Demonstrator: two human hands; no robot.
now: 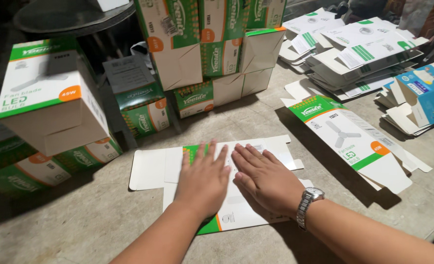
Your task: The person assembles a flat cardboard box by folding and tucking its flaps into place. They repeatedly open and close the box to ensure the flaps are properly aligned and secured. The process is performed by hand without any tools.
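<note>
A worn grey worktop (80,220) fills a dim room, crowded with packaging. Both hands lie spread, palms down, side by side on a flattened white-and-green carton blank (256,146), grasping nothing: the left hand (205,178) and right hand (266,178) press it flat. Beyond the fingertips stand assembled boxes (212,54); right of the right hand lies another flat blank (349,137), with stacked blanks (359,54) further off.

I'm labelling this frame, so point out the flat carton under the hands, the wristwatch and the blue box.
Flat carton (151,168): head view, on its bare white left flap.
Wristwatch (309,197): head view, on the metal case at the right wrist.
Blue box (430,88): head view, on its blue top panel.
</note>
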